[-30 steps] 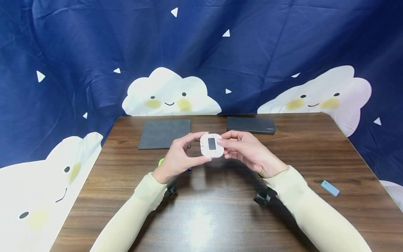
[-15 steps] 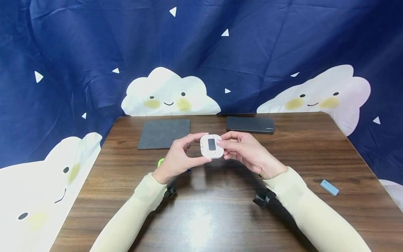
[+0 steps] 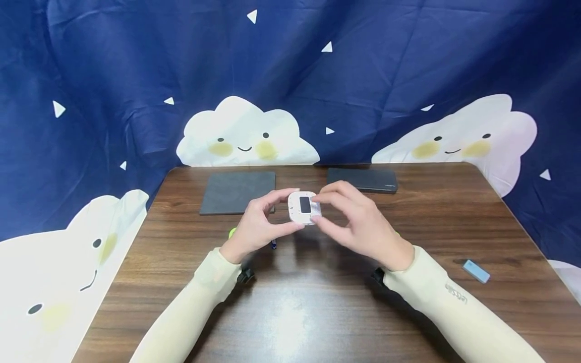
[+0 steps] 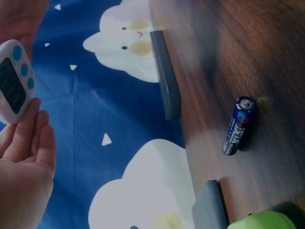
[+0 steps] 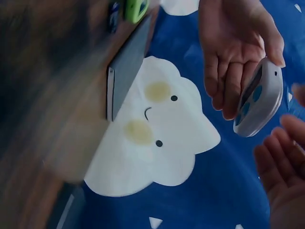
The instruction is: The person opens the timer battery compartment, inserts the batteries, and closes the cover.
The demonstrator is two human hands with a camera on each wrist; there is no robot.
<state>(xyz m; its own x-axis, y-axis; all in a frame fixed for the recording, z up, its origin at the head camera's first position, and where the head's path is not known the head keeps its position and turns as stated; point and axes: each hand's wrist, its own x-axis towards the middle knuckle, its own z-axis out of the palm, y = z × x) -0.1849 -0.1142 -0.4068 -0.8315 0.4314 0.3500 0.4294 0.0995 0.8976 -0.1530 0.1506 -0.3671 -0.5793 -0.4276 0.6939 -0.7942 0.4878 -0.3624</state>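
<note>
Timer, rounded white plastic with dark rectangular screen and blue buttons, being held above glossy wood-grain table. Left hand pinching its left edge between thumb and fingers. Right hand curling over, fingertips touching right edge. Lying beneath: cylindrical blue battery.
</note>
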